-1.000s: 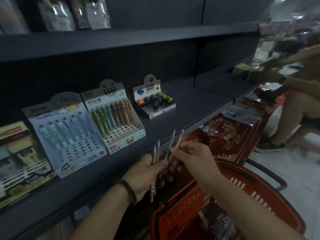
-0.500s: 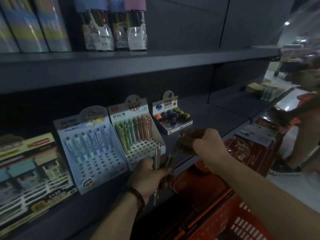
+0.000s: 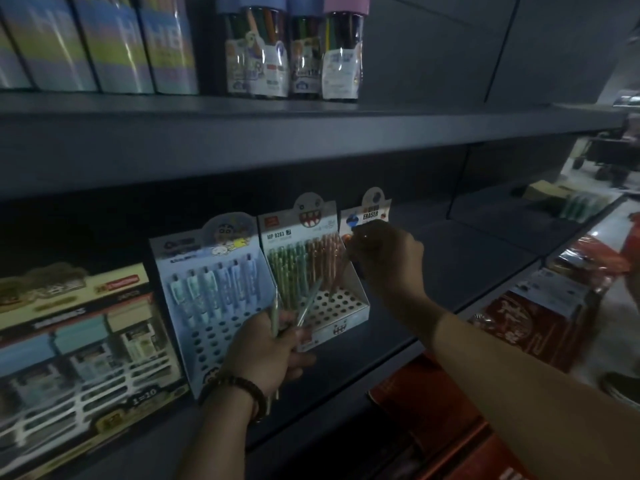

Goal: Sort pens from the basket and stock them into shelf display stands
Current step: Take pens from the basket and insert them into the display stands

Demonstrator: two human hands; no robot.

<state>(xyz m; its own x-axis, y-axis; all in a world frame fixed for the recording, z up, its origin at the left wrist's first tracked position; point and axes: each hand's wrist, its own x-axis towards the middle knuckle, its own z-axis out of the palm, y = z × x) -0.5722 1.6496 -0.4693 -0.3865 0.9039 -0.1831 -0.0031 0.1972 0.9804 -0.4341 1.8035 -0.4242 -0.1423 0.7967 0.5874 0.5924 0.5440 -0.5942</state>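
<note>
While the left hand [image 3: 266,355] holds its grip curled round several slim pale-green pens [image 3: 304,306], their tips rise above it before the white perforated cardboard display stand [image 3: 322,271]. Right of that grip, the right hand [image 3: 384,261] pinches a thin orange pen [image 3: 341,271] over the stand's orange row.

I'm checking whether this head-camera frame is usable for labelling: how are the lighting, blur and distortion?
Head view: dim overall, with the dark grey shelf underexposed; the white monster-face pen stand is readable, though the pens gripped in the left hand are smeared; the right hand looks soft; glare streaks the pastel boxes above; wide-angle bending at the edges.
</note>
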